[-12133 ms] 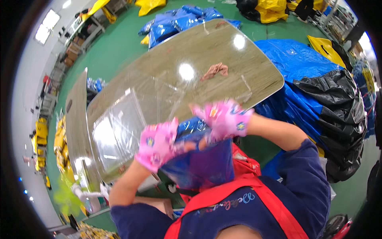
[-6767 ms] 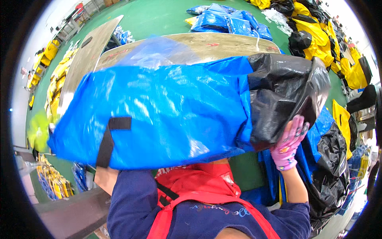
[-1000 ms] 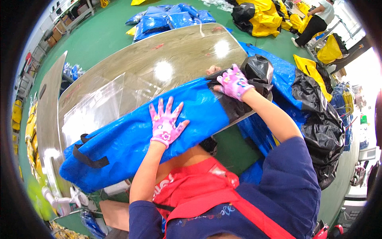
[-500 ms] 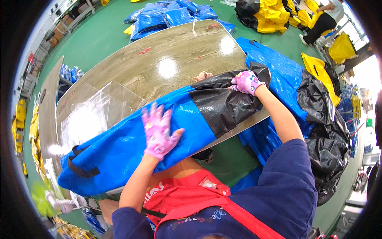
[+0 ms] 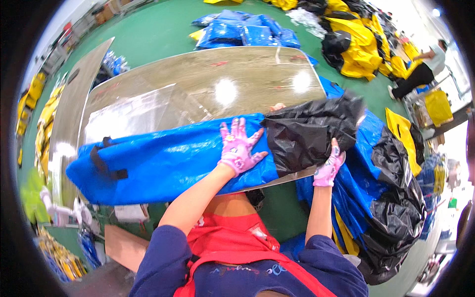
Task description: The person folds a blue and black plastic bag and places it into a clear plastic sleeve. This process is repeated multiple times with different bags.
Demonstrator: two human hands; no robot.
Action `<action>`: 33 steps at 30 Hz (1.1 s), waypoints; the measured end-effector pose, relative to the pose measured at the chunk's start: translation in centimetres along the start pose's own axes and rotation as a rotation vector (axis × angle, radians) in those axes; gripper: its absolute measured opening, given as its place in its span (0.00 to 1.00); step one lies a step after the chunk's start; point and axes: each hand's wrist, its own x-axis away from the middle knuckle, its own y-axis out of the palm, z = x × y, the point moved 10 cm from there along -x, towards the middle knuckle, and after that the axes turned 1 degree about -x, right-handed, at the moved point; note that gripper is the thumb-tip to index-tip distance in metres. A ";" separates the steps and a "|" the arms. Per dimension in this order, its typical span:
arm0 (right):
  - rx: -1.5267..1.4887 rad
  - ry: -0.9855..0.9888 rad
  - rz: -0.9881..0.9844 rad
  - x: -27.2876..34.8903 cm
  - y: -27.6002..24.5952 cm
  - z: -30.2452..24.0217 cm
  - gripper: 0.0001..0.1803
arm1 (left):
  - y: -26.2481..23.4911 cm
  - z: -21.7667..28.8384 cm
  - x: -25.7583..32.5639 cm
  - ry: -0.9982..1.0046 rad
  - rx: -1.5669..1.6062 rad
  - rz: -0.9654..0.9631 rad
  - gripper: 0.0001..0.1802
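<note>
Blue bag (black end) lies on table; left hand flat; right hand seemingly grips black end.

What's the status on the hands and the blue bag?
Left hand flat on blue bag, fingers spread. Right hand gripping black end at table edge. Bag lies lengthwise along near edge. Nothing on top of it.
</note>
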 end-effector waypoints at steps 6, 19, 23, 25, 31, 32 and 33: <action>0.969 -1.063 -1.133 28.3 20.8 -1.5 0.45 | 10.9 -9.2 7.3 0.073 1.205 0.295 0.31; 1.305 -0.930 -1.517 30.8 23.7 4.0 0.45 | -22.6 -39.5 44.9 -1.027 -0.208 0.839 0.31; 1.099 -0.972 -1.411 33.2 29.0 4.3 0.41 | -16.0 -46.8 44.5 -1.140 0.603 0.535 0.41; 1.020 -0.841 -1.454 34.7 29.5 7.4 0.41 | -14.9 -45.5 42.5 -1.117 0.925 0.434 0.41; 0.989 -0.905 -1.240 36.6 31.6 9.3 0.39 | -12.2 -45.6 41.8 -1.050 1.484 0.238 0.43; 1.028 -0.910 -1.244 37.0 31.5 10.0 0.37 | -12.3 -45.0 41.6 -1.053 1.551 0.197 0.43; 1.066 -0.927 -1.252 37.2 31.8 10.1 0.34 | -12.6 -44.8 41.4 -1.071 1.627 0.158 0.42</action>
